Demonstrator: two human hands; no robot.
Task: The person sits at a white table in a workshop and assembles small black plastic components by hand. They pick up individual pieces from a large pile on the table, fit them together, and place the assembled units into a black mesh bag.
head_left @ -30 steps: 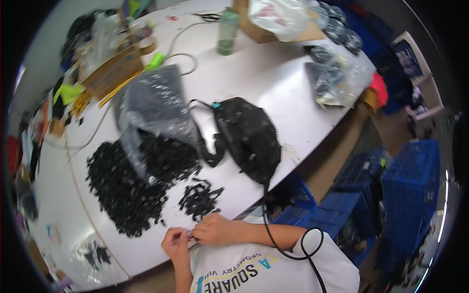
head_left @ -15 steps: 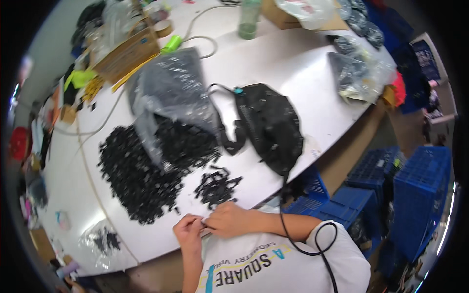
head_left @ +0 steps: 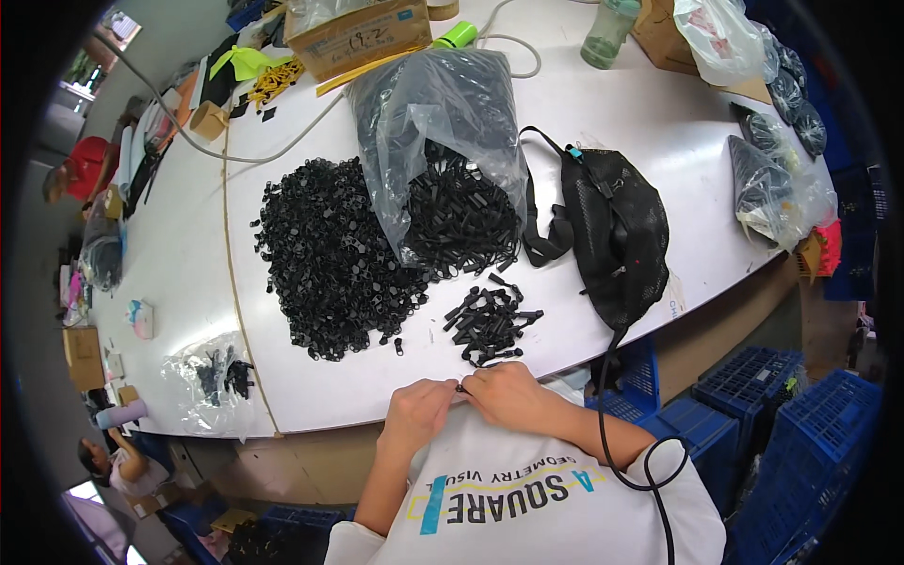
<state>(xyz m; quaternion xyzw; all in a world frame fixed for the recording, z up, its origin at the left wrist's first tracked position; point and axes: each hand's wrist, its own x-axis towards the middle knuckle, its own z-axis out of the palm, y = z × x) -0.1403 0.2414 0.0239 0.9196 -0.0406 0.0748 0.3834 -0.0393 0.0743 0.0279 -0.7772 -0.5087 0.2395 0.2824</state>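
Head view, left hand: your left hand [head_left: 421, 407] is at the near edge of the worktop [head_left: 330, 391], its grip closed in a pinch at a small black piece [head_left: 460, 388].
Right hand: your right hand [head_left: 506, 391] meets it from the other side, its grip likewise drawn closed on the small black piece.
Small black piece: between your two hands, in front of your white shirt [head_left: 537, 471]; your fingers cover much of it, so its full shape cannot be told.
Small pile: black pieces in a loose small pile [head_left: 490, 325], just beyond your right hand.
Large heap: a broad large heap [head_left: 330, 254] of small black parts, beyond your left hand; one loose part [head_left: 398, 347] lies just beside its near edge.
Plastic bag: a translucent plastic bag [head_left: 433, 104] beside the large heap, with black pieces spilling from its near end.
Mesh pouch: a black mesh pouch [head_left: 617, 235] lies right of the plastic bag, its strap between them; a black cord [head_left: 603, 405] runs from its lower end across your right arm.
Far edge: a cardboard box [head_left: 363, 42] and a green bottle [head_left: 607, 38].
Right side: blue crates [head_left: 815, 452] stand beside the worktop.
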